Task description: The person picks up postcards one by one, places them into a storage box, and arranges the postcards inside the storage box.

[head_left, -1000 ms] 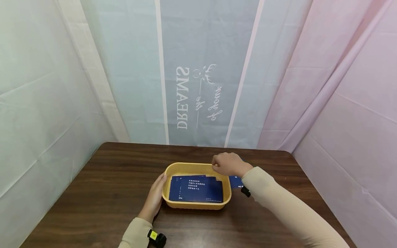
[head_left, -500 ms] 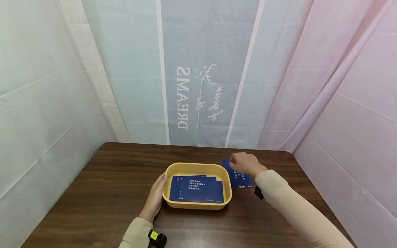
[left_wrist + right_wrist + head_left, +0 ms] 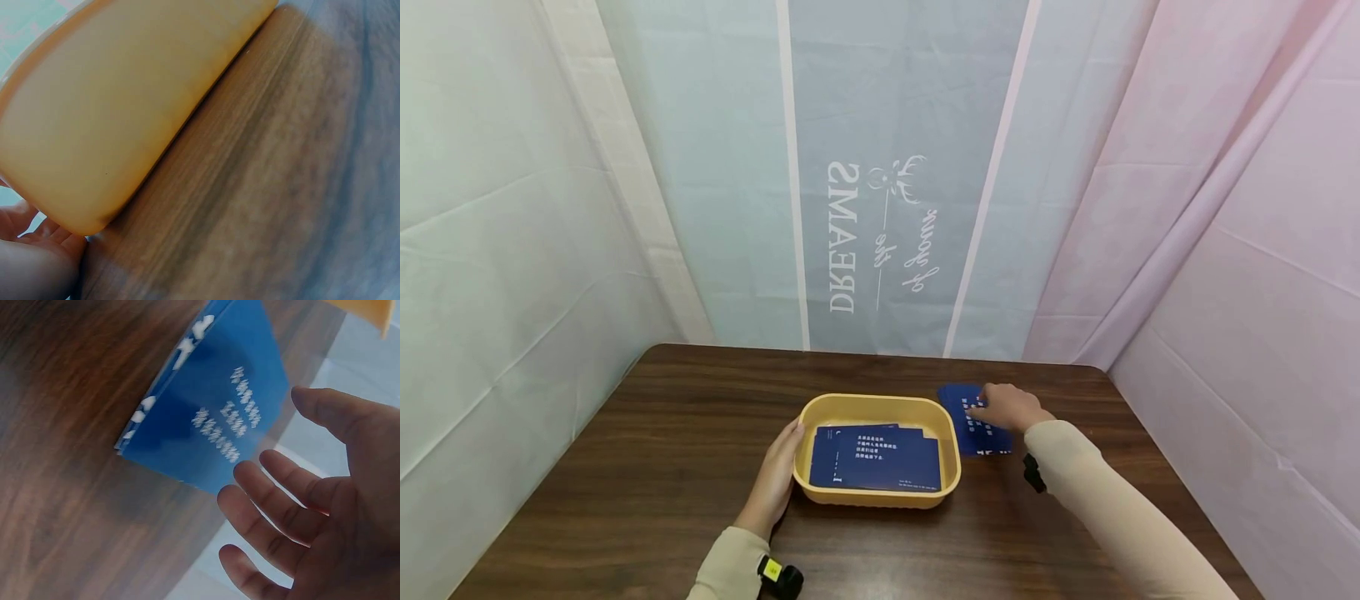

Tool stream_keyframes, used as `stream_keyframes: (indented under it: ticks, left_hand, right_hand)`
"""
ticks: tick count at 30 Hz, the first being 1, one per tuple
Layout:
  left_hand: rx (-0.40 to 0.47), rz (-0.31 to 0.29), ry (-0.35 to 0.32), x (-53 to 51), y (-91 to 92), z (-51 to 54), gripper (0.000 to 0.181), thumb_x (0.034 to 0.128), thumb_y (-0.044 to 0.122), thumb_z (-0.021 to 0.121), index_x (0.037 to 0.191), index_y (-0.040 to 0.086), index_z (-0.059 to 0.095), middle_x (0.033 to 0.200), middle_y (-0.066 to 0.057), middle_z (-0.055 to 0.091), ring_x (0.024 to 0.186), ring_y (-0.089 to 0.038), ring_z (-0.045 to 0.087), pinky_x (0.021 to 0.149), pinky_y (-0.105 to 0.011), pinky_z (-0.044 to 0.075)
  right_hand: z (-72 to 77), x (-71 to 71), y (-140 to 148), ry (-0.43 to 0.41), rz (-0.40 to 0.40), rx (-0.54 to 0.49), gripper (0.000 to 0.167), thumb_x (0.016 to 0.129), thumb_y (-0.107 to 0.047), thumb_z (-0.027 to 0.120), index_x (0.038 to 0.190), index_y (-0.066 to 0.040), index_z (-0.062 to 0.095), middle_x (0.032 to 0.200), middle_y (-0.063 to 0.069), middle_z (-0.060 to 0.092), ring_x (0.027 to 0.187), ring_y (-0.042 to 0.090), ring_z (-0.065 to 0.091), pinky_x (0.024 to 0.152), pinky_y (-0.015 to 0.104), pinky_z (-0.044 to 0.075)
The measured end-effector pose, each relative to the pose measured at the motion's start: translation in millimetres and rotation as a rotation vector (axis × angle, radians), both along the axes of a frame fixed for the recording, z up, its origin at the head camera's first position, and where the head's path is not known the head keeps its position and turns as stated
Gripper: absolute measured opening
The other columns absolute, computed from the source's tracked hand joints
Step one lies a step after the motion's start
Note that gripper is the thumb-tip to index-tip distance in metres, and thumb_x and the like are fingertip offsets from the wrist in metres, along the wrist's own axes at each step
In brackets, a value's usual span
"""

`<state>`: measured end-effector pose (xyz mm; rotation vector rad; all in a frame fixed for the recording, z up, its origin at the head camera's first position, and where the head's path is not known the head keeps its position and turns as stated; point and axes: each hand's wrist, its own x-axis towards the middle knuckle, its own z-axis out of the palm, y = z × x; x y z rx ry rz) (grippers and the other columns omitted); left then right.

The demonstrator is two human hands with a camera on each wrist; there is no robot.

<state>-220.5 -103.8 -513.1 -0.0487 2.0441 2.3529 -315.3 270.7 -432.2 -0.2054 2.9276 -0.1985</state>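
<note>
In the head view, a yellow plastic basin [image 3: 877,497] stands on the table with several blue printed cards [image 3: 880,458] lying overlapped inside. My left hand [image 3: 773,477] rests against the basin's left outer wall; its fingers partly pass out of sight behind the end wall in the left wrist view. To the right of the basin lies a small stack of blue cards [image 3: 958,408] with white lettering. Over that stack is my right hand [image 3: 1015,408]. In the right wrist view its fingers are spread and relaxed, holding nothing, a little apart from the stack.
The dark wood table [image 3: 715,417] has a far edge close behind the basin and card stack. Fabric curtains [image 3: 865,83] hang along the back and both sides. A small black camera [image 3: 782,579] sits on the left wrist.
My right hand has moved from the basin's right rim to above the card stack on the right, uncovering the stack. Its fingers have loosened. The left hand and basin look unchanged.
</note>
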Motion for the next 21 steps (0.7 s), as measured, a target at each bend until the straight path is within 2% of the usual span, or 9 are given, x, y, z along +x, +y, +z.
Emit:
stream_keyframes:
  ticks: [6,12,15,21]
  left_hand:
    - [-0.002,0.0,-0.003,-0.5,-0.2,0.8,0.065,0.1091,0.038,0.041,0.155,-0.005,0.026,0.159,-0.025,0.025,0.147,-0.039,0.022,0.119,-0.054,0.02]
    - [0.007,0.003,-0.004,-0.9,-0.4,0.3,0.064,0.1091,0.037,0.041,0.155,-0.005,0.026,0.159,-0.025,0.025,0.147,-0.039,0.023,0.119,-0.053,0.02]
    - [0.005,0.002,-0.004,-1.1,-0.5,0.3,0.064,0.1091,0.037,0.041,0.155,-0.005,0.026,0.159,-0.025,0.025,0.147,-0.039,0.022,0.119,-0.053,0.019]
    - [-0.009,0.001,-0.017,0.3,-0.1,3.2,0.065,0.1091,0.038,0.04,0.155,-0.006,0.024,0.16,-0.026,0.023,0.147,-0.039,0.021,0.119,-0.054,0.019]
  right_hand:
    - [-9.8,-3.9,9.9,-0.039,-0.078,-0.017,0.065,0.09,-0.049,0.07,0.123,0.006,0.06,0.109,0.019,0.066,0.096,0.033,0.064,0.082,0.057,0.053]
    - [-15.1,-3.3,12.9,-0.119,-0.202,-0.1,0.099,0.087,-0.057,0.071,0.137,0.021,0.034,0.121,0.037,0.055,0.109,0.045,0.059,0.095,0.063,0.047]
    - [-19.4,-4.4,14.1,-0.147,-0.233,-0.138,0.105,0.087,-0.06,0.07,0.137,0.023,0.028,0.122,0.04,0.052,0.112,0.047,0.056,0.097,0.061,0.047]
    - [-26.6,-8.2,18.0,-0.154,-0.249,-0.145,0.107,0.086,-0.06,0.071,0.137,0.023,0.028,0.126,0.041,0.051,0.118,0.049,0.053,0.099,0.059,0.046]
